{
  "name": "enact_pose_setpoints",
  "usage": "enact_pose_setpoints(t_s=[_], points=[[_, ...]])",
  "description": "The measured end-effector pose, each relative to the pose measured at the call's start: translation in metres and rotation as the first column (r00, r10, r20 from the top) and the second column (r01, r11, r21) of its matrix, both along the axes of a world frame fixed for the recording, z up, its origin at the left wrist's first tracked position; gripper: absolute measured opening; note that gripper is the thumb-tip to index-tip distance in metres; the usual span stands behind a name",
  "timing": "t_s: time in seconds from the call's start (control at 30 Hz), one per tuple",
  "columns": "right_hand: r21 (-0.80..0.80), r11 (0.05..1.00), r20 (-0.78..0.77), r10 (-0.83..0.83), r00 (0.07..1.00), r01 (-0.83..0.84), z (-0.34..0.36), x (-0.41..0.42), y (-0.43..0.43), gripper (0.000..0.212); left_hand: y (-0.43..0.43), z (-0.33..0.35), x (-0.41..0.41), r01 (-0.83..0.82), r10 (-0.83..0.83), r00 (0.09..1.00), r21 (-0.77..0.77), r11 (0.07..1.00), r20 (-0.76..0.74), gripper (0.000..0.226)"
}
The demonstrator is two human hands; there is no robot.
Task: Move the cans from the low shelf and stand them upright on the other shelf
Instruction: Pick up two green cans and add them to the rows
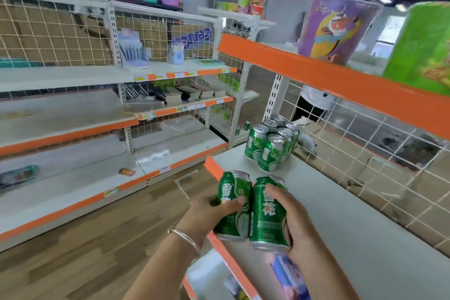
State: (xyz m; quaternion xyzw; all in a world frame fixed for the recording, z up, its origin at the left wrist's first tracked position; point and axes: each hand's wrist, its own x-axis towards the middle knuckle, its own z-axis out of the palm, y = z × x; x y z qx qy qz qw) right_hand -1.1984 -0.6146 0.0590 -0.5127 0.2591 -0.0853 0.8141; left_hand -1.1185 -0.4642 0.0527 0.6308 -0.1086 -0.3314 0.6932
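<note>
The white shelf (341, 214) is filling the lower right of the frame, a cluster of upright green cans (270, 143) standing at centre. The left hand (207, 214) is gripping one green can (233, 207), the right hand (294, 221) another (267, 214), both probably about to be set down upright beside the cluster.

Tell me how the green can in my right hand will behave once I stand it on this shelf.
The green can in the right hand looks rigid. Tall and narrow, it may tip if nudged. On its round side, it would probably roll on the flat shelf.
</note>
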Motion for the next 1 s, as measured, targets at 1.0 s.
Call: enact_pose_setpoints(t_s=[1.0], points=[[-0.598,0.691,0.19,-0.371,0.909,0.407,-0.052,0.138,-0.055,0.058,-0.126,-0.066,0.227,0.39,-0.391,0.807,0.097,0.916,0.443,0.059]])
